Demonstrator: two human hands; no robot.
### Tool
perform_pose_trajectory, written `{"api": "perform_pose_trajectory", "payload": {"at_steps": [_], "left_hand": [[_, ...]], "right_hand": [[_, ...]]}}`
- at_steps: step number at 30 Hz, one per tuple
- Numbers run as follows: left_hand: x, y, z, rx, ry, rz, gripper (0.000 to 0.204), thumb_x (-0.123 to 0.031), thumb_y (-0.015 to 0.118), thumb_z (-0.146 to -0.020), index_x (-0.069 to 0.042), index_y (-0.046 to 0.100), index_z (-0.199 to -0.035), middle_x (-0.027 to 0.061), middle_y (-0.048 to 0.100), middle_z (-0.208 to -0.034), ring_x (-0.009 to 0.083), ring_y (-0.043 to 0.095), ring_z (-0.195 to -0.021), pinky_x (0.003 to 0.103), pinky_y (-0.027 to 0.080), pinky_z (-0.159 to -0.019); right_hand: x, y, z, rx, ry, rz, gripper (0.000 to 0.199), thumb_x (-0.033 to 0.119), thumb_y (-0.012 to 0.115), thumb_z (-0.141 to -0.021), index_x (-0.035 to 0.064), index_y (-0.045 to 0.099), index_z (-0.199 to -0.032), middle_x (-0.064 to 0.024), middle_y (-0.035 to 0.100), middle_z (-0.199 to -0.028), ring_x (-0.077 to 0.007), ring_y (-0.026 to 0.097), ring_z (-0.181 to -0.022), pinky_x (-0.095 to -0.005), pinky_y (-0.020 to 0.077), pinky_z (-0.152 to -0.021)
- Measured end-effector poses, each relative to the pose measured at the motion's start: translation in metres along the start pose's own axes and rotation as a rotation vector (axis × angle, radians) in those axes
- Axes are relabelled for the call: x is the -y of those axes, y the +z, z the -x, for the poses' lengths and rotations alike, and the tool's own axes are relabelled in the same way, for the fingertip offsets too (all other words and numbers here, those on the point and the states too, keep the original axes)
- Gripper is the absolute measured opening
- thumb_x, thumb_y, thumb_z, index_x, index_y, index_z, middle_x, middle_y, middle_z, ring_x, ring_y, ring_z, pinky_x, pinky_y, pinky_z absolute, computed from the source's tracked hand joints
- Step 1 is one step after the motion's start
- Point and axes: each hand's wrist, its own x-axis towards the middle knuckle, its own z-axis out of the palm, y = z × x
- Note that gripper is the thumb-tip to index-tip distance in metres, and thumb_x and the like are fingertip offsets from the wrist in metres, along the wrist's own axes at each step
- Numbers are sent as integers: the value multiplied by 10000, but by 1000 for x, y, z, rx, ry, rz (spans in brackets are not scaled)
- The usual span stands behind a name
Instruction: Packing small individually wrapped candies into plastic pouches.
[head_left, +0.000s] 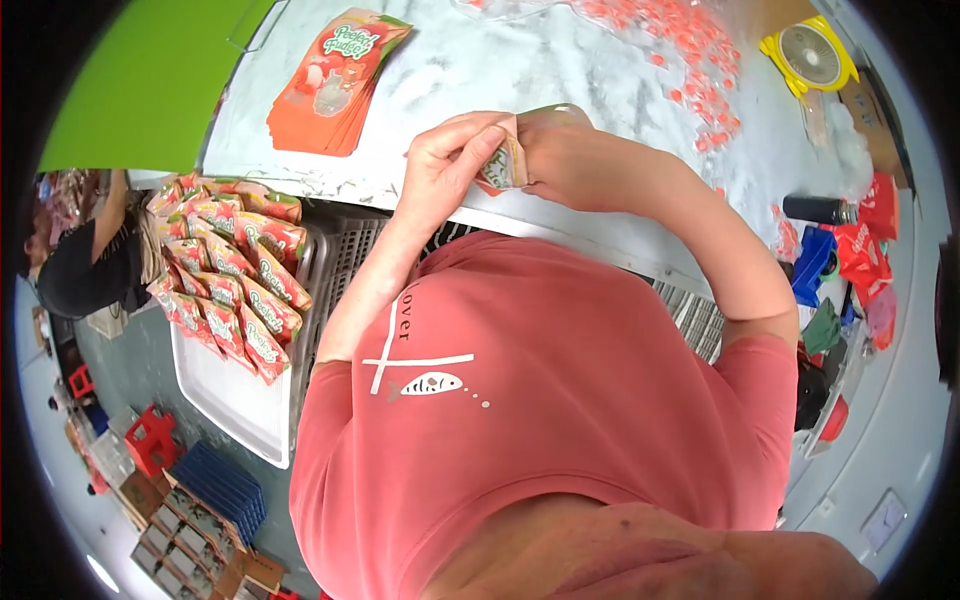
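Observation:
Close to the table's front edge, both of my hands are on a red, white and green pouch (507, 165). My left hand (450, 160) is closed on its left side, thumb on top. My right hand (580, 165) is curled over its other side; its fingertips are mostly hidden, as is much of the pouch. A fanned stack of flat red pouches (335, 90) lies beyond my left hand. Small red pieces in clear wrappers (705, 100) are spread over the far right of the table.
At my left, plump pouches (235, 265) stand in rows in a white tray (240, 425). A green panel (150, 80) borders the table. To the right are a yellow fan (808, 55), a dark bottle (820, 209) and red bags (862, 255). Another person (90, 260) is at far left.

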Motion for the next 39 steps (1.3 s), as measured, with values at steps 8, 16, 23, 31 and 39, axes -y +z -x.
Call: {"api": "perform_pose_trajectory", "payload": {"at_steps": [8,16,23,31,39], "left_hand": [[-6,-26,4,-94,-264,-28,207,-115,577,-990,32,720,-963,98,699,-1071,146,650,-947,290,534,-814],[0,-15,15,-92,160,31,177,-125,656,-925,25,709,-1003,116,718,-964,165,665,-891,309,524,-803],[-13,-26,43,-193,160,73,210,-142,636,-949,35,707,-1038,88,705,-956,130,639,-910,291,515,-817],[-53,-34,57,-201,171,93,231,-153,682,-926,15,709,-1082,77,709,-996,102,623,-919,289,523,-818],[8,-45,54,-258,97,197,201,-144,715,-890,19,720,-1008,2,687,-790,37,581,-695,226,484,-582]], "right_hand": [[15,-35,-3,-123,29,-57,285,49,687,-802,-11,562,-1052,-137,614,-1109,-373,631,-841,-432,520,-747],[33,-17,-1,-88,153,-262,376,37,784,-714,-12,606,-1041,-184,578,-1247,-383,534,-1186,-439,411,-1017],[46,-23,-13,-472,-154,231,255,-36,779,-713,-20,641,-927,-144,571,-1159,-331,610,-1028,-378,525,-876],[43,-11,-6,-332,-5,-180,178,-49,748,-738,-42,605,-842,-128,548,-879,-265,588,-753,-356,496,-622],[30,-4,-7,-186,11,-204,209,-34,690,-843,-24,663,-1049,-71,559,-768,-169,571,-700,-289,472,-662]]}}
